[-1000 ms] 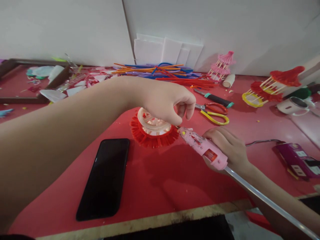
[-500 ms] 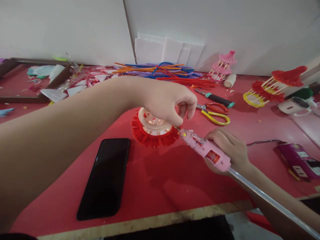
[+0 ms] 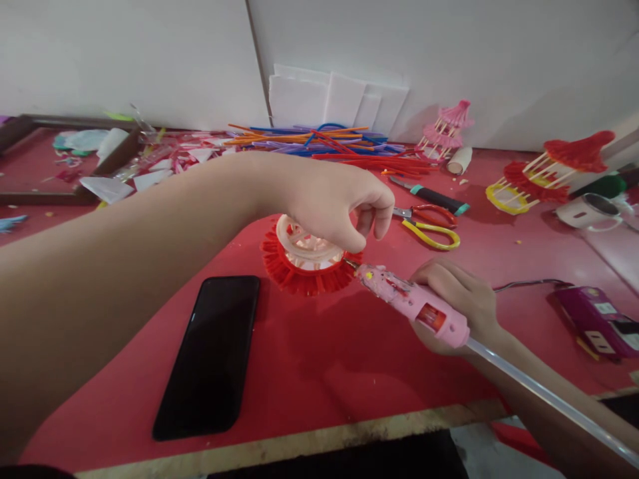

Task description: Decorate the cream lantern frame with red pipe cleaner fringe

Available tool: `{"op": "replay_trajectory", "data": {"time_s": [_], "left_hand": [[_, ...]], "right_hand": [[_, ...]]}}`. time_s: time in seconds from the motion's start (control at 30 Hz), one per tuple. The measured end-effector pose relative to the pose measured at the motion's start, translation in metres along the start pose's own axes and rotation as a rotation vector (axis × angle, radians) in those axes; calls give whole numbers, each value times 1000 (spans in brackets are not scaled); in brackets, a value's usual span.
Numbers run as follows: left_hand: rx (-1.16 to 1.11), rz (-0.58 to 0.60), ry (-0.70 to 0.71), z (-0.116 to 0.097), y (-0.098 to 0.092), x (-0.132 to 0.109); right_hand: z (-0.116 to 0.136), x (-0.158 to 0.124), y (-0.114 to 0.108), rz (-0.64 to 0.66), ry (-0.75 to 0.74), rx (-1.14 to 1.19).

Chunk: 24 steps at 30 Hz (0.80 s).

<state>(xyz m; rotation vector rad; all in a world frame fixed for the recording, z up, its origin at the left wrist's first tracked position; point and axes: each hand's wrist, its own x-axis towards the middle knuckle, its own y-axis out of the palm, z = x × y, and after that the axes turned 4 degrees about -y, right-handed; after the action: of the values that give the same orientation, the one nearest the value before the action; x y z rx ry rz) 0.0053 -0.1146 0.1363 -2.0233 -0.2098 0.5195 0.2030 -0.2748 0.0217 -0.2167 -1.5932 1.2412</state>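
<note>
A round craft piece [image 3: 304, 263] with a pale ring on top and a red fringe around it lies on the red table [image 3: 324, 359]. My left hand [image 3: 334, 203] reaches over it, fingers curled in a pinch near its right rim; what they hold is hidden. My right hand [image 3: 459, 299] grips a pink hot glue gun [image 3: 412, 303]. The gun's nozzle touches the right edge of the ring, just under my left fingers. A clear glue stick [image 3: 549, 399] sticks out of the gun's back.
A black phone [image 3: 210, 356] lies front left. Behind are scissors [image 3: 426, 226], a black-and-teal cutter [image 3: 432, 196], a heap of coloured straws [image 3: 324, 143], two finished lanterns [image 3: 544, 173], a mug [image 3: 582, 209] and a purple box [image 3: 594, 319]. The table's front edge runs close below.
My right hand and the glue gun have slid slightly to the right and down, with the nozzle staying at the ring's edge. My left hand has hardly moved.
</note>
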Motion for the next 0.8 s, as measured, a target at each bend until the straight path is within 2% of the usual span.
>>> {"op": "replay_trajectory", "data": {"time_s": [0.23,0.33,0.43,0.53,0.67,0.73,0.8], "left_hand": [[-3,51,22,5,0,-4],[4,58,19,7,0,-7],[32,50,1,5,-2,-9],[68,32,-28,0,-2,-15],[128,-24,-53,-8,3,-28],[170,-92,-21,-10,8,-33],[254,-112,27,-11,14,-35]], "right_hand": [[-6,-7,-5,72,-29,144],[-20,-19,-10,54,14,87],[-39,-31,-10,48,173,-30],[-55,-38,-4,124,308,-154],[-64,-40,9,252,288,-184],[-63,-36,14,270,252,-232],[-60,-28,16,268,246,-311]]}}
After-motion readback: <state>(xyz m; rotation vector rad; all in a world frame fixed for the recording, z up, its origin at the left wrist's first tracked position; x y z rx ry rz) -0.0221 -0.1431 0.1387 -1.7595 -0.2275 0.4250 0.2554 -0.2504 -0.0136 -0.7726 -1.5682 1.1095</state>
